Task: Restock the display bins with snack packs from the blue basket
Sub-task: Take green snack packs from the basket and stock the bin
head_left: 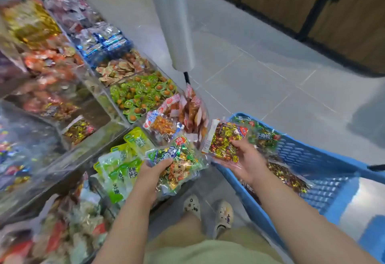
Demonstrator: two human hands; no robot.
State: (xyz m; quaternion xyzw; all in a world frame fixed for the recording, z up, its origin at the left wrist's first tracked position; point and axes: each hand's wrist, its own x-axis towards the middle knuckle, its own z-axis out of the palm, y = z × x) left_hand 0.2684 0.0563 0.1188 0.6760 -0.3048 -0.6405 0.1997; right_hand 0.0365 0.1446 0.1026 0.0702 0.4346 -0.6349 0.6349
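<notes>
My left hand (153, 173) grips a clear snack pack with green, gold and a cartoon figure (181, 163), held over the front edge of the display bins (116, 117). To its right, my right hand (245, 160) holds a second clear pack of gold and red wrapped snacks (224, 138) just above the near left rim of the blue basket (308, 159). More gold-wrapped packs (287, 177) and a green-labelled pack (264, 136) lie inside the basket.
Clear tiered bins on the left hold green round snacks (143, 95), orange-brown packs (187, 113), blue packs (106, 42) and green pouches (123, 167). A roll of clear plastic bags (170, 19) hangs above. Grey tiled floor (260, 72) lies right, with wooden shelving (333, 9) beyond. My feet (208, 211) stand below.
</notes>
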